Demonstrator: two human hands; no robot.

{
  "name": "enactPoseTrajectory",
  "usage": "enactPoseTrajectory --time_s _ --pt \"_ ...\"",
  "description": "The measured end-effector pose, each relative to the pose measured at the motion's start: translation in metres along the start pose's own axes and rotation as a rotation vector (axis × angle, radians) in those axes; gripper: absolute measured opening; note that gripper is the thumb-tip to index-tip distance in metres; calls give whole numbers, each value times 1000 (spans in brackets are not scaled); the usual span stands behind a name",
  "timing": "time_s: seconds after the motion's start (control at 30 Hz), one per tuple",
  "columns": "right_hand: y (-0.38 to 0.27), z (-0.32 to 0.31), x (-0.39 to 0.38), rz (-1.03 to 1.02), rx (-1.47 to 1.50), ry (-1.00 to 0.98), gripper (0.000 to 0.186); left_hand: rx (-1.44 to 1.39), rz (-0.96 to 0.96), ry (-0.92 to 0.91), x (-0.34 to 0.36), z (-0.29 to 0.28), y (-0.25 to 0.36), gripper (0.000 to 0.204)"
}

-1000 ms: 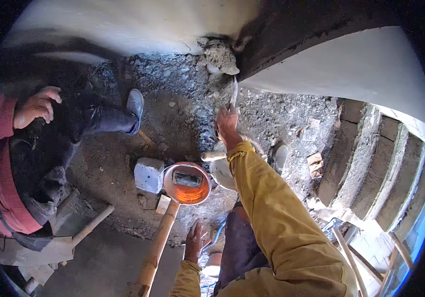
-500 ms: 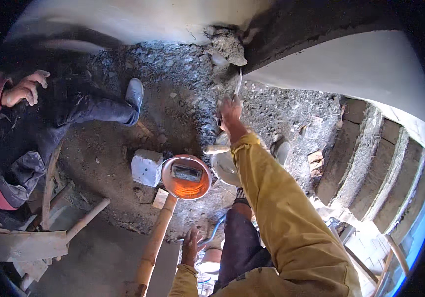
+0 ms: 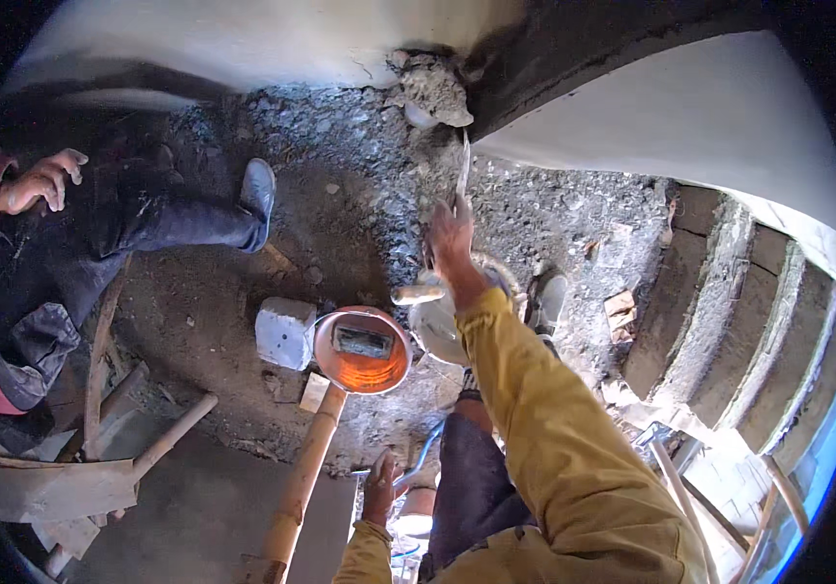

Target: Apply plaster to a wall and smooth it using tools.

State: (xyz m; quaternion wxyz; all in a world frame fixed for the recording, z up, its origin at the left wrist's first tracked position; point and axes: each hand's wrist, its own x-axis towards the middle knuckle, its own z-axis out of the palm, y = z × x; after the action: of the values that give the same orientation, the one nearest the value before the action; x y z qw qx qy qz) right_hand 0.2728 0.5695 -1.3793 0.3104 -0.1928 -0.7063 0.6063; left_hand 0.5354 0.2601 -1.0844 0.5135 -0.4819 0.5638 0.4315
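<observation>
My right hand (image 3: 452, 237) is closed round a trowel, its narrow blade (image 3: 464, 161) pointing away from me toward the base of the wall. Just beyond the blade tip is a rough lump of mortar (image 3: 436, 94) at the wall corner. Below my right forearm stands a pale bucket (image 3: 437, 331), partly hidden by the arm, with a wooden tool handle (image 3: 418, 294) across its rim. Low in the picture, my left hand (image 3: 379, 490) hangs beside a blue hose-like thing (image 3: 426, 453). Its fingers look extended, and no held thing shows.
An orange bucket (image 3: 363, 375) with a dark block inside stands beside a white block (image 3: 286, 332). A bamboo pole (image 3: 303, 477) runs toward me. At left sits another person, one hand (image 3: 45, 182) raised. Boards (image 3: 63, 490) lie lower left; steps (image 3: 705, 302) rise at right.
My right hand and the trowel have drawn back slightly from the wall corner, with more of the blade showing. The whole view has shifted a little. My left hand stays low.
</observation>
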Motion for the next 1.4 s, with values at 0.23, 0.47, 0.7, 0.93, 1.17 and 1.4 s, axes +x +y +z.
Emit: enactPoseTrajectory --time_s 0.23,0.47,0.7,0.93,1.17,1.4 --pt "-38 44 -26 713 1046 123 39 4 22 104 -15 -21 7 63" --pt "112 -51 4 403 776 135 50 19 34 -47 7 33 2 57" --pt "-9 56 6 835 51 33 33 29 62 153 -25 -39 -12 54" --pt "-12 36 -16 688 281 201 40 34 -86 161 -14 -28 -27 56" --pt "50 5 3 643 85 127 54 -39 46 106 -2 -12 -21 54" --pt "29 39 -39 594 172 27 46 80 -91 166 -10 -29 -21 58"
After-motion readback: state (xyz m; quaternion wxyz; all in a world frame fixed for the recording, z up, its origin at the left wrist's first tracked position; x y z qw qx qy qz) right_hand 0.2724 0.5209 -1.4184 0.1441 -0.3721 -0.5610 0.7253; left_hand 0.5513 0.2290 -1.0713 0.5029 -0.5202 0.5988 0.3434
